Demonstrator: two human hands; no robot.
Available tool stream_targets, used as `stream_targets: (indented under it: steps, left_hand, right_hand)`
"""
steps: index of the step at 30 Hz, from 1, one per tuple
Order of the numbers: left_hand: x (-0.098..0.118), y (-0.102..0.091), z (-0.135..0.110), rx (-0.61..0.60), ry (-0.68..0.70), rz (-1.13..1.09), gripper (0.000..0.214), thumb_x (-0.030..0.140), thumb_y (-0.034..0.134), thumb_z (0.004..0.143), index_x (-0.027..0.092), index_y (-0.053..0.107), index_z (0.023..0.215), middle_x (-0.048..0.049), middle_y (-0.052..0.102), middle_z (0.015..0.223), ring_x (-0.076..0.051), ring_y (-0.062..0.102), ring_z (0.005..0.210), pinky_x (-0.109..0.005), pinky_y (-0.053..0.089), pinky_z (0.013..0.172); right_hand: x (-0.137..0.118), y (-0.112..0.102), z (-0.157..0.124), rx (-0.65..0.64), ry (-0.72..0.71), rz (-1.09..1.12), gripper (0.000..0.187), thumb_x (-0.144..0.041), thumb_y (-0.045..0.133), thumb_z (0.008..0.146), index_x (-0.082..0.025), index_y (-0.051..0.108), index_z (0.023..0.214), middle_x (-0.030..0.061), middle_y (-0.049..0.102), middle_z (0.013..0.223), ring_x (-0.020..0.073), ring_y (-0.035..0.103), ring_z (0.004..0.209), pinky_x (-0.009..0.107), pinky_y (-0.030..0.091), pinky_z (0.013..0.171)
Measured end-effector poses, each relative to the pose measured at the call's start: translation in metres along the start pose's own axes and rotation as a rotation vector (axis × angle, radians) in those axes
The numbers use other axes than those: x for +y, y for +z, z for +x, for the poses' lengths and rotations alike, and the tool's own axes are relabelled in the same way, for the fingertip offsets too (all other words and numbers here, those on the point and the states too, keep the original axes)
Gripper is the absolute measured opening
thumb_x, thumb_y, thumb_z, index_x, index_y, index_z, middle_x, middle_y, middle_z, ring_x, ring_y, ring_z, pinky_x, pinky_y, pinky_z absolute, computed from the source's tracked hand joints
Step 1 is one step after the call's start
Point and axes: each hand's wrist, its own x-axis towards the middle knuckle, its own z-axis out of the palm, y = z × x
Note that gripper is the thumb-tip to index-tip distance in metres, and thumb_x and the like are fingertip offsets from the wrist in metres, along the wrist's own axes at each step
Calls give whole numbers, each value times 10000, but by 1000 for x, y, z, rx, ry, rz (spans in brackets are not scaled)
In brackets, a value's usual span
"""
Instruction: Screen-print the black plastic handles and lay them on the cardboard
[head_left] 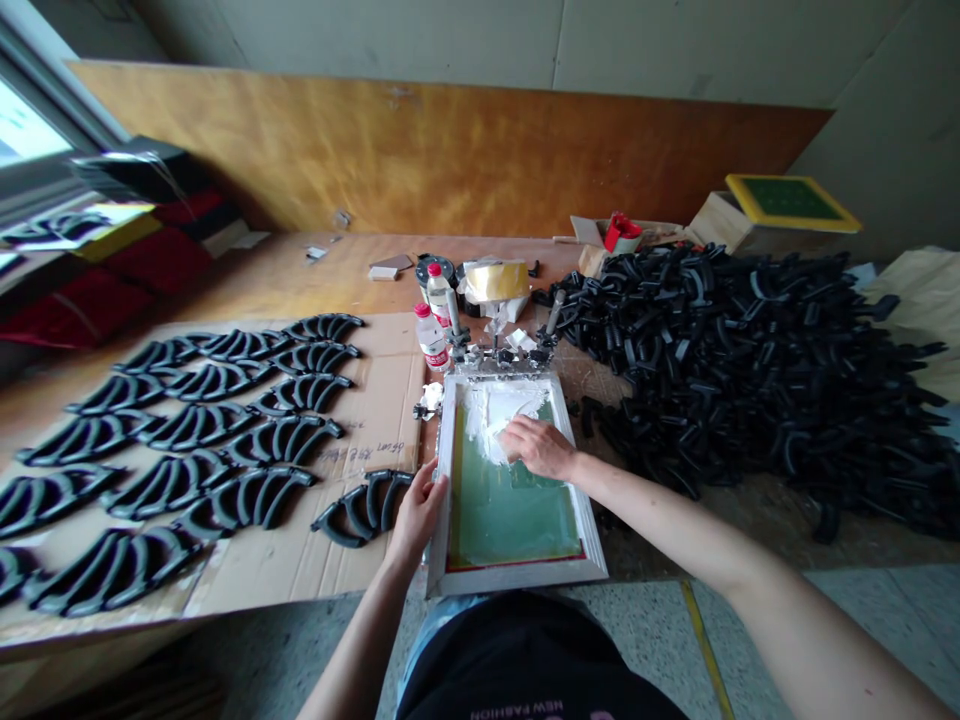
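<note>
A screen-printing frame (525, 578) with pale edges and a green mesh lies in front of me. Thick white ink (491, 405) is smeared over the far part of its mesh. My left hand (420, 510) has its fingers closed on the frame's left edge. Over the ink, my right hand (541, 448) is closed on what looks like a squeegee (497, 442), pale with ink and mostly hidden by the fingers. A metal hinge clamp (502, 366) holds the frame's far end. Beside my left hand lies a black curved, ribbed part (364, 508).
Rows of black ribbed parts (199, 425) lie on cardboard (390, 400) at left. A large heap of black parts (720, 360) fills the right side. Two bottles (431, 340) and a tape roll (496, 280) stand behind the clamp. Another framed screen (793, 200) rests on a box.
</note>
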Motion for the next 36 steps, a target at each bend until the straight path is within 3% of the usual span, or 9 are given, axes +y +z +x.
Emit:
stream_targets:
  steps: [5,12,18,22,25,29,31,34,36]
  left_hand:
    - [12,1,-8,17,-34,-15,797,611,642,742,158,495,1382,-79,732,914,-223,683,789,-296,518,667]
    - [64,-14,-27,65,43,-15,652,667,559,794,235,614,1279,-54,721,1052,-206,667,855,-284,512,720]
    - [131,-8,-5,91,299,-356,599,678,590,754,197,666,1103,-45,707,995,-179,656,792,-295,534,720]
    - [155,13,9,54,383,-554,526,505,652,774,220,587,1210,-50,700,1036,-177,671,879,-292,544,729]
    - [129,35,3,108,234,-590,496,539,614,804,193,586,1158,-62,711,958,-155,670,785,-259,535,650]
    - [63,72,-24,-174,-225,-513,534,585,631,795,168,599,1126,-123,718,1033,-207,699,816,-301,558,623]
    - [35,79,-34,-194,-329,-535,488,585,609,811,158,612,1046,-122,727,976,-222,706,817,-313,563,620]
    - [4,54,-37,-44,-343,-509,398,542,592,820,153,597,904,-91,724,782,-189,688,653,-267,521,532]
    - [-16,13,-33,119,-312,-401,397,542,551,823,151,597,881,-87,721,730,-172,658,568,-250,487,486]
  right_hand:
    - [1,-7,4,39,-25,100,76,-200,625,879,-182,662,943,47,650,896,191,577,894,284,458,779]
    - [59,-46,66,237,442,63,506,-374,652,883,-306,523,1367,36,699,994,191,636,848,279,462,735]
    - [103,-48,-6,432,906,158,310,-331,467,948,-183,625,1171,62,702,843,214,640,778,320,476,727]
    - [67,-1,-32,290,729,191,308,-370,670,832,-208,649,1094,67,693,947,243,622,919,362,483,822]
    - [25,25,-26,151,528,150,287,-314,749,787,-217,665,1043,66,666,997,237,582,999,378,448,902]
    - [-35,32,-16,155,453,77,100,-287,682,863,-201,678,914,61,634,924,213,549,961,346,437,874]
    - [-57,32,-16,137,273,107,102,-301,637,898,-212,683,917,48,632,885,203,552,938,326,437,862]
    - [-49,31,-30,149,196,212,155,-289,552,951,-235,692,992,34,660,927,174,581,927,282,445,848]
    - [-11,30,-47,228,485,188,218,-231,485,972,-204,694,1027,69,672,1008,176,600,952,273,449,853]
